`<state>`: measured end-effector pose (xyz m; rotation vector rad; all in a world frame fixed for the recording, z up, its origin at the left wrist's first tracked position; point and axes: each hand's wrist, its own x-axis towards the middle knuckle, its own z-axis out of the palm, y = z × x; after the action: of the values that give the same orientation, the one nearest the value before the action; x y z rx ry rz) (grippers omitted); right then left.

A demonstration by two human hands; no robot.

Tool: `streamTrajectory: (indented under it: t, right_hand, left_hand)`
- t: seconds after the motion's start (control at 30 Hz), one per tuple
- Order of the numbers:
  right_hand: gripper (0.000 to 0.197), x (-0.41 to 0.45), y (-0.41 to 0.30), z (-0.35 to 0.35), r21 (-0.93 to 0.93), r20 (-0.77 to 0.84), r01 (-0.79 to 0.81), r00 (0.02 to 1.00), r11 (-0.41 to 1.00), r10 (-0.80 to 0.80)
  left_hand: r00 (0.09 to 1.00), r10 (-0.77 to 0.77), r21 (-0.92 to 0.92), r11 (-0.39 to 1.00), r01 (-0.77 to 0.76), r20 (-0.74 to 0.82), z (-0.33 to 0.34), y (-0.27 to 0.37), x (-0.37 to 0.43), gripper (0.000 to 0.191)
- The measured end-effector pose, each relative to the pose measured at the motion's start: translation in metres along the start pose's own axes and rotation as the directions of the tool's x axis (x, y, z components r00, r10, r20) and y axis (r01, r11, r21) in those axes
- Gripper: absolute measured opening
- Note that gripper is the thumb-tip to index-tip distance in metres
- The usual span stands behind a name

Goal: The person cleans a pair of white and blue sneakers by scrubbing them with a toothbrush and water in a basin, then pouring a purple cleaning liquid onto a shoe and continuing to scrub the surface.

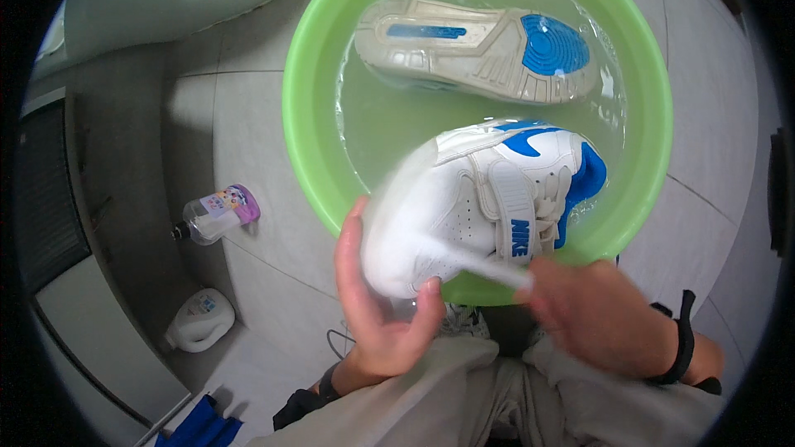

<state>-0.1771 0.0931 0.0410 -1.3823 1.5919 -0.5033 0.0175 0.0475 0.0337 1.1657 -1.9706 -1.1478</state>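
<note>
A white Nike sneaker (459, 198) with blue heel and swoosh is tilted over the near side of a green plastic basin (304, 130). My left hand (388, 316) grips it by the toe, thumb on the near side and fingers around the far edge. My right hand (599, 313) is closed around the pale handle of a brush (494, 270). The brush end lies against the toe area, and its head is blurred. A second sneaker (478, 53) floats sole up in cloudy water (397, 105), its outsole off-white with blue patches.
On the tiled floor (267, 211) to the left stand a clear and purple bottle (220, 211) and a white jug with a handle (202, 320). A cabinet (105, 335) lines the left side. Blue fabric or plastic (202, 425) lies at the lower left.
</note>
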Motion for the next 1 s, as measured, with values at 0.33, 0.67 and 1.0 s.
streamTrajectory:
  t: [0.33, 0.67, 1.0]
  right_hand:
    - [0.008, 0.001, 0.000, -0.008, -0.055, 0.045, 0.282, 0.959, 0.958, -0.280]
    - [0.016, -0.004, -0.006, 0.002, 0.054, 0.074, 0.147, 0.986, 0.988, -0.150]
    - [0.009, 0.000, 0.003, -0.005, -0.124, 0.099, 0.265, 0.962, 0.956, -0.254]
  left_hand:
    - [1.000, 0.005, -0.019, 1.000, -0.006, -0.014, 0.001, 0.000, 0.001, 0.068]
    - [1.000, -0.018, 0.020, 1.000, 0.018, 0.016, -0.004, 0.000, 0.000, 0.070]
    - [1.000, -0.021, -0.020, 1.000, 0.021, -0.012, 0.002, -0.001, 0.002, 0.070]
